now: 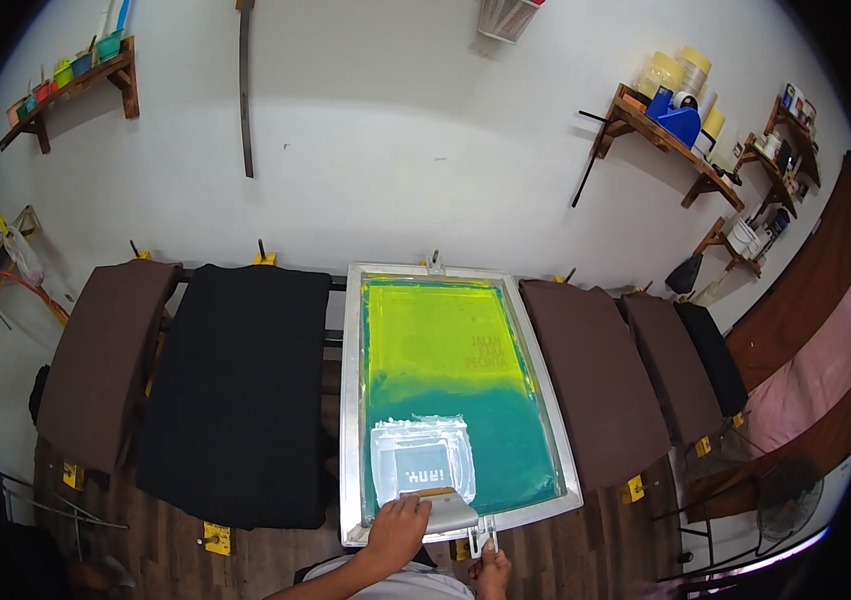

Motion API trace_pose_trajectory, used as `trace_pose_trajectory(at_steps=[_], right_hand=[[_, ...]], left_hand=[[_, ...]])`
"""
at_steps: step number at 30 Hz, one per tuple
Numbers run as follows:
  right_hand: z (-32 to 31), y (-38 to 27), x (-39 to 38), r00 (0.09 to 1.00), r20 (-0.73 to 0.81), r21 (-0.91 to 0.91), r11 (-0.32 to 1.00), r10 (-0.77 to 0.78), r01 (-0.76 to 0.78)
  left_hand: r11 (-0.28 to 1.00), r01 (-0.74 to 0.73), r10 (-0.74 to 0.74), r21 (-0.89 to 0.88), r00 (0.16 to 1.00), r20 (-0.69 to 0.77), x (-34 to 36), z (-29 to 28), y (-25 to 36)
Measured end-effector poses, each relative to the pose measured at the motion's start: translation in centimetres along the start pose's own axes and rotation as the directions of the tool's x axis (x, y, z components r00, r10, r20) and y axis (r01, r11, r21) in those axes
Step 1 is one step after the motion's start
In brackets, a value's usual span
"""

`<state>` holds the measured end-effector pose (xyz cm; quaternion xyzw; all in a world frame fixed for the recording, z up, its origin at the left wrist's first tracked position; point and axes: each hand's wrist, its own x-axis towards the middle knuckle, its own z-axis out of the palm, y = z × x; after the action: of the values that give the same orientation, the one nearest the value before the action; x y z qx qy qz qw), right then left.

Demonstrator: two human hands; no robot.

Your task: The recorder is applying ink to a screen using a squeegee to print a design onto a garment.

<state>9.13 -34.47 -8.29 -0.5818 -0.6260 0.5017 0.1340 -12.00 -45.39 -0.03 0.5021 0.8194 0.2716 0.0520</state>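
A screen-printing frame point(558, 455) with a silvery metal rim lies in front of me. Its mesh is teal, with a wide yellow-green area over the far half and faint lettering. Near its front left is a patch of white ink point(383, 462) around pale lettering. My left hand point(401, 530) is closed on a squeegee point(454, 513), a grey strip with a brownish edge, at the near side of the white ink. At the frame's front edge, my right hand point(492, 572) has its fingers closed on a metal clamp point(483, 538).
Boards with dark cloth flank the frame: a black one point(236, 400) and a brown one point(111, 365) left, another brown one point(601, 380) right. Yellow brackets point(217, 538) jut from beneath. Wall shelves hold ink pots point(64, 74) and tape rolls point(662, 72). A fan point(789, 500) stands right.
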Motion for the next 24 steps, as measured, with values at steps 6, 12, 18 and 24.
trace_pose_trajectory(at_steps=[6,12,18,24], right_hand=[[-0.2,3.1,0.9,0.996,0.030,-0.143,0.986,-0.082,0.086],[1.7,3.8,1.7,1.000,-0.005,0.357,0.934,-0.015,0.016],[0.6,-0.5,0.2,0.999,0.037,0.354,0.935,-0.003,-0.010],[0.8,-1.2,-0.1,1.000,0.029,0.376,0.926,0.007,-0.017]], left_hand=[[1.000,0.011,-0.011,-0.002,1.000,-0.012,-0.3,0.2,0.3],[1.000,0.015,-0.015,-0.019,1.000,0.005,0.1,-0.1,0.5],[0.998,0.050,-0.048,-0.036,0.997,0.056,0.4,0.3,0.1],[0.998,0.034,-0.034,-0.046,0.999,0.011,-0.1,0.4,-0.2]])
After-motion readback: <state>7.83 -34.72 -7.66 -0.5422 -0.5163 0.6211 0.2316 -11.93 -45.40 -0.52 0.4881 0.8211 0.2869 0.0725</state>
